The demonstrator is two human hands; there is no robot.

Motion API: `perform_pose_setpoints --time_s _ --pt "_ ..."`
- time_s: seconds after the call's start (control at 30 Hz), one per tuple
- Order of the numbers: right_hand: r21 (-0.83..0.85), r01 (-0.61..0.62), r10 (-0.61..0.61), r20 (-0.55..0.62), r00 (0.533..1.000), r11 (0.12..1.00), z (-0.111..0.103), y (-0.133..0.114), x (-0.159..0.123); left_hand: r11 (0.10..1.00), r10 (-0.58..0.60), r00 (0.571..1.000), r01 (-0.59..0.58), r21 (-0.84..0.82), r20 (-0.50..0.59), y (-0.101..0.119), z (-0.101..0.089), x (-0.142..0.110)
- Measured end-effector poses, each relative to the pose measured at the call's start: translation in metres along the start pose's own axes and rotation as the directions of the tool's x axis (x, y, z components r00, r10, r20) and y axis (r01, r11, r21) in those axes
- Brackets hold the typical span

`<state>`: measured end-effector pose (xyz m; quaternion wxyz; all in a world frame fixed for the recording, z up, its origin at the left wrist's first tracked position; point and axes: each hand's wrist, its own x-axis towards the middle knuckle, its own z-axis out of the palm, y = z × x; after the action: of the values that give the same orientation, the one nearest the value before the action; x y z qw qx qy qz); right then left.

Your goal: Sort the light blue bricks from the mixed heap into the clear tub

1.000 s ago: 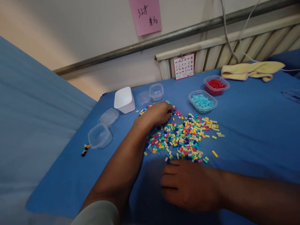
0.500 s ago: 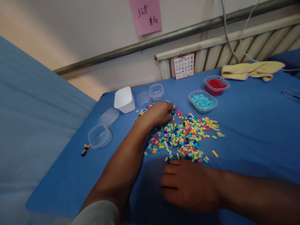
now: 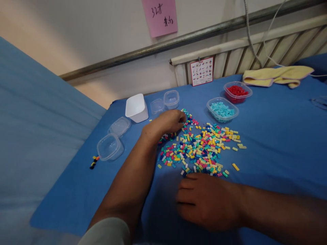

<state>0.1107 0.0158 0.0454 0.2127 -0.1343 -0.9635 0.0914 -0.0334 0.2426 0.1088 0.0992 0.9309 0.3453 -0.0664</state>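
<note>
Small multicoloured toy building bricks [image 3: 201, 146] lie in a loose heap on the blue cloth. My left hand [image 3: 172, 121] reaches over the far left part of the heap. Its fingers are bent down among the bricks, thumb close to the fingertips; whatever is between them is hidden. At the near edge of the heap rests my right hand [image 3: 206, 200], back upward, with the fingers curled under and touching the cloth beside the nearest bricks. Its palm is out of sight.
Behind the heap stand clear tubs of light-blue bricks [image 3: 222, 110] and red bricks [image 3: 237, 91]. A white box [image 3: 136, 108], a small clear tub [image 3: 171, 99] and a larger clear tub [image 3: 109, 147] are to the left. A yellow cloth [image 3: 277, 76] lies at the back right.
My left hand has shifted slightly left and toward me, uncovering a few bricks by its fingertips. My right hand stays in place at the near edge; the view has tilted slightly.
</note>
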Motion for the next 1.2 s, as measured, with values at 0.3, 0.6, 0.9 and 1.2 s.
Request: perform_pose_setpoints --time_s 0.3,0.6,0.9,1.2 --pt "0.0 0.006 -0.006 -0.017 1.0 1.0 0.002 0.001 -0.001 0.998 -0.026 0.999 0.023 -0.067 -0.043 0.002 0.0 0.003" --pt "-0.009 0.009 -0.009 -0.042 0.999 1.0 0.003 0.001 -0.001 0.958 -0.231 0.973 0.232 -0.171 0.028 -0.038 -0.008 -0.009" --pt "0.001 0.0 0.0 -0.026 1.0 1.0 0.002 0.001 -0.001 0.983 -0.149 0.97 0.166 0.074 -0.191 -0.016 0.008 0.009" --pt "0.004 0.006 -0.006 -0.021 1.0 1.0 0.001 0.001 0.0 0.943 -0.253 0.96 0.273 0.19 -0.124 -0.005 0.02 0.012"
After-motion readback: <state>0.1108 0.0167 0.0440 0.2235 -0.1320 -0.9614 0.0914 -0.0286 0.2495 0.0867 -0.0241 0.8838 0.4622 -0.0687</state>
